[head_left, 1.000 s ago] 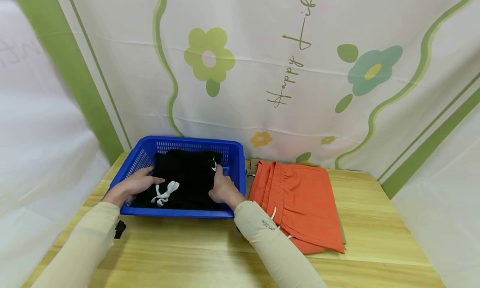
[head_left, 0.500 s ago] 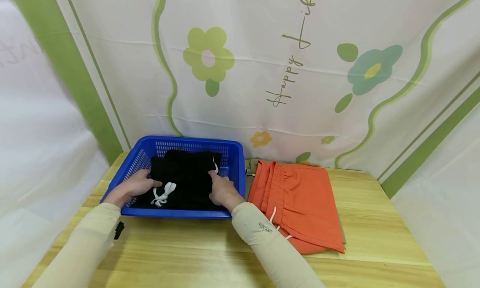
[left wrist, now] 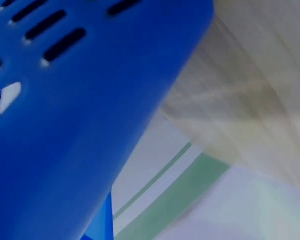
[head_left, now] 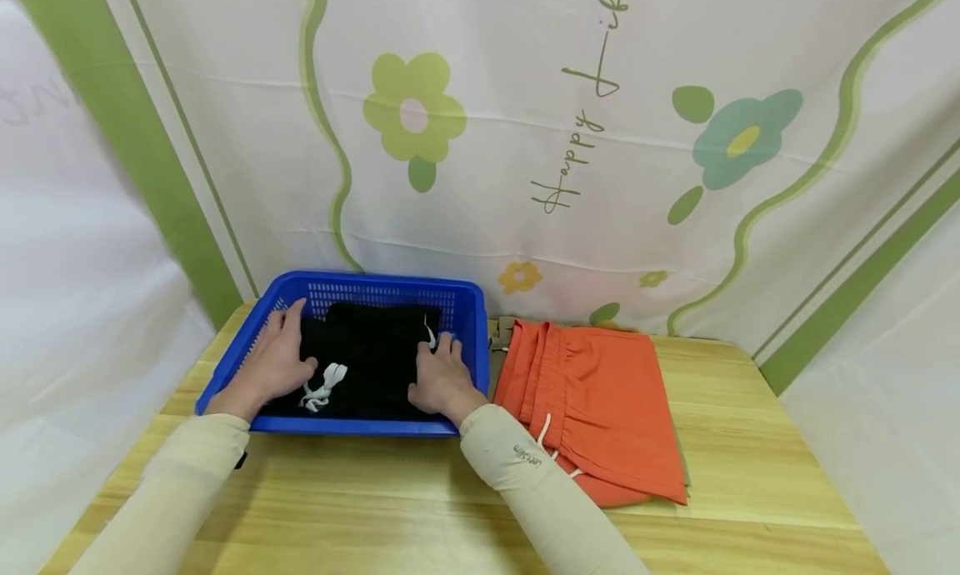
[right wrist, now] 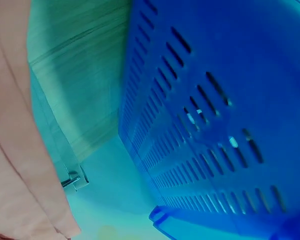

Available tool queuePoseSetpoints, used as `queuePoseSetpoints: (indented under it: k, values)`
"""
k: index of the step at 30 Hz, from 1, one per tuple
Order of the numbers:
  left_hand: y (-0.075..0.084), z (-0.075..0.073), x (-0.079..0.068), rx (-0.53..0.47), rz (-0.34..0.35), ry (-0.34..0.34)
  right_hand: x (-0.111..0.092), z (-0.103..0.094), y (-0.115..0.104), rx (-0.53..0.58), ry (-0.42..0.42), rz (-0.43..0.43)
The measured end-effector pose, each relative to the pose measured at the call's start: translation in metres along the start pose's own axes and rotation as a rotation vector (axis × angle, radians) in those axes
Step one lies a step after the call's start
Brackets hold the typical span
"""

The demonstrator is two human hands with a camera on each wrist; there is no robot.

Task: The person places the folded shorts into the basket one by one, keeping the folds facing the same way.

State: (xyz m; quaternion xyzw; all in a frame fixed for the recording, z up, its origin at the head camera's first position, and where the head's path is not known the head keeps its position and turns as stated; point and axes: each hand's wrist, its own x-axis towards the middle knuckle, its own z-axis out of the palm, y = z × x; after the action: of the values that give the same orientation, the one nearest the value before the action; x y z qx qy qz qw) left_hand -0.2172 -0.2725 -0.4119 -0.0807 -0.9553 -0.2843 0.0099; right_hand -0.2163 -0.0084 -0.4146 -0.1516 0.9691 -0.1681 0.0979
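Head view: black garment (head_left: 371, 354) in basket (head_left: 352, 426), far left corner of table (head_left: 390, 508).
Left hand (head_left: 273, 360), fingers spread, at basket's left edge; right hand (head_left: 446, 381), fingers loose, on garment's right side.

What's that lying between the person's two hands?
Between the left hand and right hand lies black clothing with a white drawstring, inside the blue basket. The head view shows this.
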Motion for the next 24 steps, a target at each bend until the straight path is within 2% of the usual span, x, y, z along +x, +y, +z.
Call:
queuePoseSetpoints:
  k: [2,4,6,8,13,18,24]
  values:
    - [0.002,0.0007,-0.0002,0.061,0.091,0.053,0.0003,0.0001,-0.0004,-0.034,0.027,-0.043]
    - [0.0035,0.0017,-0.0001,0.112,0.174,0.075,0.0005,0.0,-0.0006,-0.044,0.028,-0.081]
    - [0.0032,0.0033,0.0005,0.167,0.234,0.064,0.0004,-0.0001,-0.0008,-0.039,-0.008,-0.109]
    - [0.003,0.0047,0.0003,0.212,0.255,0.032,-0.0003,-0.0002,-0.0011,-0.026,-0.057,-0.123]
    - [0.0012,0.008,-0.0004,0.284,0.247,-0.065,-0.002,0.0006,-0.0008,-0.03,-0.143,-0.108]
    - [0.0005,0.0081,-0.0014,0.298,0.2,-0.165,-0.001,0.0014,0.001,-0.033,-0.191,-0.082]
    - [-0.0006,0.0071,-0.0012,0.29,0.155,-0.237,-0.0007,0.0002,0.0003,-0.08,-0.24,-0.069]
